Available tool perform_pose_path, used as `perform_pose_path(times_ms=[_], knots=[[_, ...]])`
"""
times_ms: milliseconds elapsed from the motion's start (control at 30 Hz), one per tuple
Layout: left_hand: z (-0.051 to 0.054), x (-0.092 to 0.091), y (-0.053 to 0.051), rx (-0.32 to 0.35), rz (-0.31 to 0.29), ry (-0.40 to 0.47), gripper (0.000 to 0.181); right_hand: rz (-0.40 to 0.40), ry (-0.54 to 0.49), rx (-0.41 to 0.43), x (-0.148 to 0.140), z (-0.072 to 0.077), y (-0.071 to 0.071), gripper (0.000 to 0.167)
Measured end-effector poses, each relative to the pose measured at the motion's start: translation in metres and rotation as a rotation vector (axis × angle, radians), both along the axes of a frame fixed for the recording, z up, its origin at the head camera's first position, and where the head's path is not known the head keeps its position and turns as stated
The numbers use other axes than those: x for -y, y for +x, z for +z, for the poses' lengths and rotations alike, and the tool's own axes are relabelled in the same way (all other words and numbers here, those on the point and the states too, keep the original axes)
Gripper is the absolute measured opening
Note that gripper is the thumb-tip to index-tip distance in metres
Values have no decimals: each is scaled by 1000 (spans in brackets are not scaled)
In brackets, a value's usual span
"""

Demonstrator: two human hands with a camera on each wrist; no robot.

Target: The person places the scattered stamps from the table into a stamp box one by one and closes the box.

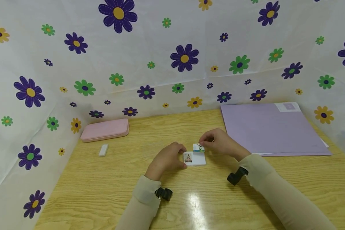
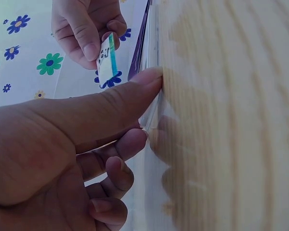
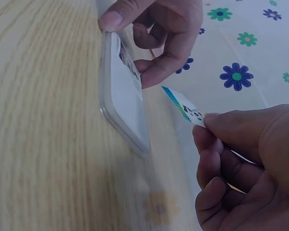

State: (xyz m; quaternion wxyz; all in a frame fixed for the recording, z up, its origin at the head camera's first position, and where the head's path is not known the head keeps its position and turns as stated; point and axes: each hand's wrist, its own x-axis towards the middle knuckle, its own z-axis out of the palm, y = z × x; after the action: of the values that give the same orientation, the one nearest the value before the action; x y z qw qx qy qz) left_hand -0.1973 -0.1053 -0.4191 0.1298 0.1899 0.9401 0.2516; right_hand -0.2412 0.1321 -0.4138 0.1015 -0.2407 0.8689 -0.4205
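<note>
On the counter (image 1: pixel 89 185), one white block (image 1: pixel 199 160), gripped by the left hand (image 1: pixel 169 156), small picture (image 1: pixel 188 157) already on its face; one printed card (image 1: pixel 198 148), pinched aloft by the right hand (image 1: pixel 220 143), apparently unplaced.

From farther above, the head view faces forward and down at the yellow wood-grain table (image 1: pixel 103 188). Close in, both wrist views look sideways-tipped along its top, sharing the small, white, blue-edged rectangular card (image 2: pixel 105 62).
</note>
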Motion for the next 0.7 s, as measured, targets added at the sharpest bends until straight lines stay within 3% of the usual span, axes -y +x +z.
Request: perform_pose_path(times_ms=[700], knots=[[0,0,0,9,1,21,52,113,-4,-7,5,-9,12,11]])
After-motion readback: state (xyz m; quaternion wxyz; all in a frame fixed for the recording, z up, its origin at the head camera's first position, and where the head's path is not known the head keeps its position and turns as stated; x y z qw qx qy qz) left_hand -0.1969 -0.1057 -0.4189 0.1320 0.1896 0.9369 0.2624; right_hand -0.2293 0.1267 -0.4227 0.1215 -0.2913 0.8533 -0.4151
